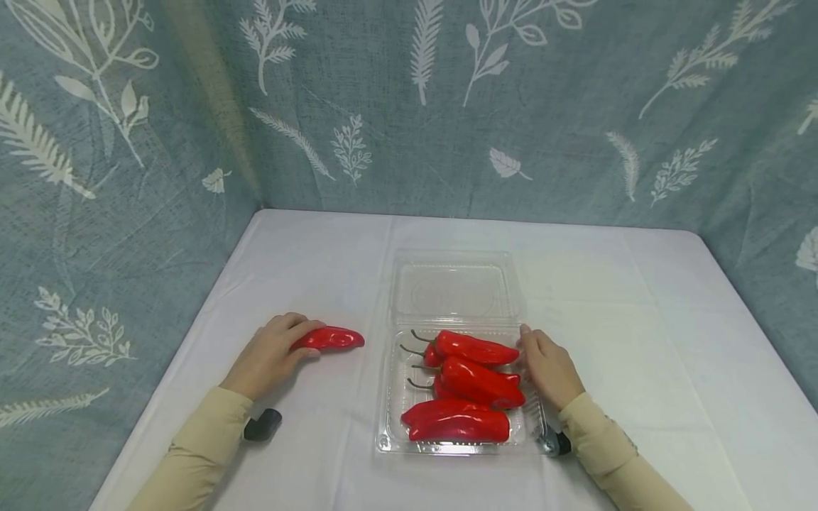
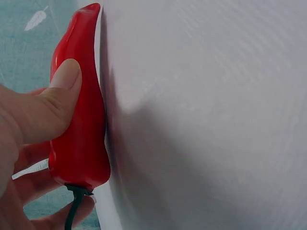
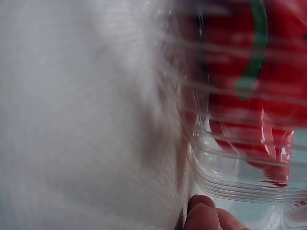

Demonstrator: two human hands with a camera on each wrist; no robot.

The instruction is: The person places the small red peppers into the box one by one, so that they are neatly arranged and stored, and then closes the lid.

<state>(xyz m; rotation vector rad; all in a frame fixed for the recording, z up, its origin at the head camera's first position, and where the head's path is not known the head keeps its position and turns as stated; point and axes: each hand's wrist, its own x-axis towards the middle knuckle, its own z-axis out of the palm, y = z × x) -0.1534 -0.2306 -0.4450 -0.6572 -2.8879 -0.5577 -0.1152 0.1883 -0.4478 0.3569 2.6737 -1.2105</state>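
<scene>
At the left of the head view, my left hand (image 1: 271, 355) grips a glossy red pepper (image 1: 335, 338) lying on the table. In the left wrist view, the thumb (image 2: 67, 76) presses one side, fingers are behind, and a green stem (image 2: 76, 208) hangs below. A clear plastic clamshell box (image 1: 395, 419) stands mid-table with its lid laid back. Several red peppers (image 1: 482, 383) lie inside, some with stems pointing left. My right hand (image 1: 552, 365) rests against the box's right side, fingers extended; its fingertips (image 3: 204, 218) show by the box corner in the right wrist view.
The unfolded lid (image 1: 454, 291) lies flat behind the box. A white cloth covers the table (image 1: 613, 298). A teal leaf-patterned curtain (image 1: 409, 149) closes off the back and both sides. Dark wrist devices (image 1: 263, 426) sit under both forearms.
</scene>
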